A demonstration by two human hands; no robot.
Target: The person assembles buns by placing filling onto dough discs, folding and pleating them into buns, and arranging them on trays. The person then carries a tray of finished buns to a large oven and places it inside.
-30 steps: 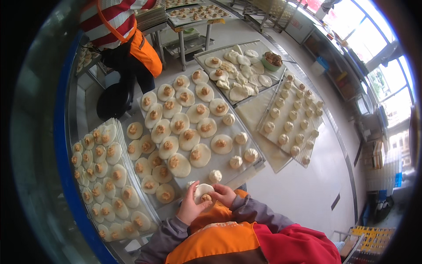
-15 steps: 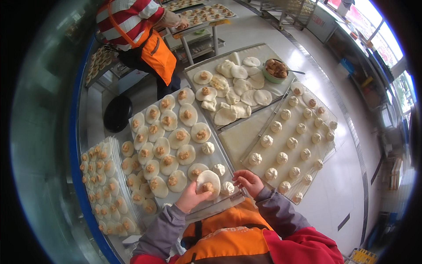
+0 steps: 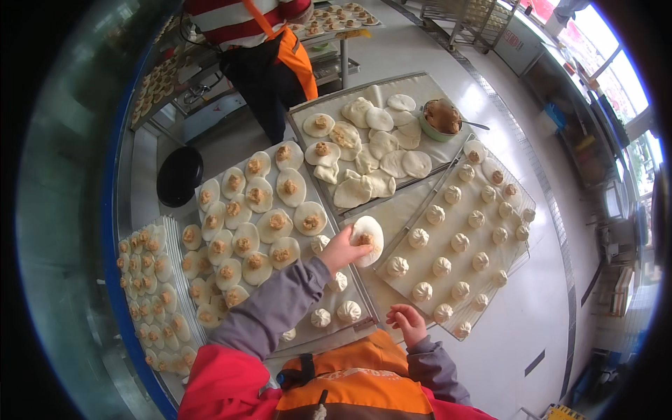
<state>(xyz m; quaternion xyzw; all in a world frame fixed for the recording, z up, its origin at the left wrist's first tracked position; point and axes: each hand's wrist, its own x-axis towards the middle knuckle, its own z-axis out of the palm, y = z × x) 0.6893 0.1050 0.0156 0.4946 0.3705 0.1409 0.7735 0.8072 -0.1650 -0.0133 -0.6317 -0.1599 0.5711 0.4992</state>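
My left hand (image 3: 337,252) is closed on the edge of a round dough wrapper (image 3: 369,231) with a lump of brown filling on it. It holds the wrapper up over the right edge of the near tray (image 3: 308,339). Lower right, my right hand (image 3: 407,323) is raised with its fingers loosely curled and a little apart, holding nothing. Pleated buns (image 3: 348,311) sit on the tray between my hands. Left of them, several flat wrappers topped with filling (image 3: 256,267) lie in rows, partly hidden by my left sleeve.
A right-hand tray (image 3: 441,245) carries several rows of pleated buns. Beyond it are plain wrappers (image 3: 381,143) and a green bowl (image 3: 439,133) of filling with a utensil handle. More filled wrappers (image 3: 150,280) lie far left. A co-worker (image 3: 259,70) stands at the back left.
My left hand has moved up and right with the filled wrapper, away from the tray's near buns. My right hand has dropped lower. The co-worker has shifted, and my view has moved slightly.
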